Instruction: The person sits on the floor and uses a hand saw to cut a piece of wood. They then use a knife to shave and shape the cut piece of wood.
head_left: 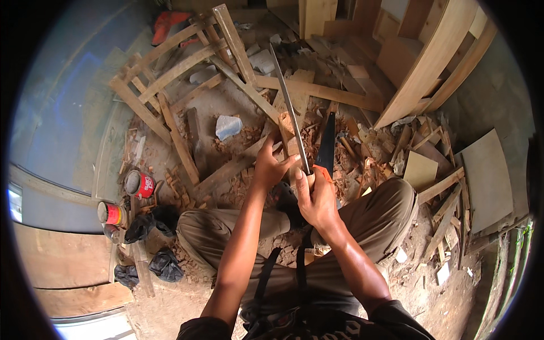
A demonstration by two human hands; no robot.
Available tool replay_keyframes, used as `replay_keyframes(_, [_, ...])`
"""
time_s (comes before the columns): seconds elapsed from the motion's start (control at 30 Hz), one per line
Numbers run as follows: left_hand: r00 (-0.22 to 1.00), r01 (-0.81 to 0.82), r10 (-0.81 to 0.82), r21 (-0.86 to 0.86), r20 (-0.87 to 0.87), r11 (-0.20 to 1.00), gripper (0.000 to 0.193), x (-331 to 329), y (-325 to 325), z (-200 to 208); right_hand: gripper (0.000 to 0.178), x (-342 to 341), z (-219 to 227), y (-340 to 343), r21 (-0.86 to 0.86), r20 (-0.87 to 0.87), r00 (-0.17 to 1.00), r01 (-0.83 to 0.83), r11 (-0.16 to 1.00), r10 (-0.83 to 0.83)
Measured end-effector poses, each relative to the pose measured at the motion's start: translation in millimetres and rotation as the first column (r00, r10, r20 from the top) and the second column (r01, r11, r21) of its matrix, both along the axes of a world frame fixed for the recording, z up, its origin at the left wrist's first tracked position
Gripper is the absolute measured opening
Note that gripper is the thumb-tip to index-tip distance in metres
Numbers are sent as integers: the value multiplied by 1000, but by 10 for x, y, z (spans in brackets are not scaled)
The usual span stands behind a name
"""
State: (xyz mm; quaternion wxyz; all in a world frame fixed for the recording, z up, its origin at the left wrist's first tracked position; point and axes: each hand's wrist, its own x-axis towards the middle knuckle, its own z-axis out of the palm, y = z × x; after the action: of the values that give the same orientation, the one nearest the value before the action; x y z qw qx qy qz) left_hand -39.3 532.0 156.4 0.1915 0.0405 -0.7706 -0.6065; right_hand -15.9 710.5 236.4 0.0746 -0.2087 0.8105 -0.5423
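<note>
My right hand [318, 199] is wrapped round the handle of a machete [290, 107]. Its long metal blade shows nearly edge-on and points up and away from me, slightly left. Beside it, my left hand [272, 164] grips a piece of wood [293, 148] just left of the blade; the fingers on its far side are partly hidden. Whether the blade touches the wood, I cannot tell. Behind my right hand shows a handsaw [326, 141] with a black blade and an orange handle, partly covered by the hand.
I sit cross-legged among wood chips. Wooden frames [181, 56] stand at the far left, and tall boards [430, 62] lean at the far right. A red can [145, 185], another can [113, 213] and black plastic bags [166, 264] lie left. Scrap boards [420, 169] are piled right.
</note>
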Motion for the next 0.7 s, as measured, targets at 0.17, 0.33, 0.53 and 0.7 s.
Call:
replay_keyframes(0.17, [994, -94, 100, -103, 53, 990, 78, 45, 77, 416, 41, 9, 249, 63, -21, 6, 1000, 15, 1000, -15])
replay_keyframes(0.33, [994, -89, 98, -156, 55, 984, 79, 141, 188, 692, 38, 86, 209, 128, -68, -50, 998, 34, 997, -38])
replay_keyframes(0.53, [972, -77, 117, -194, 203, 978, 72, 23, 285, 307, 40, -91, -298, 243, -50, -211, 976, 45, 998, -55])
replay_keyframes(0.7, [996, -83, 86, -121, 18, 989, 68, 239, 393, 746, 35, 166, 364, 390, -31, -10, 1000, 28, 999, -28])
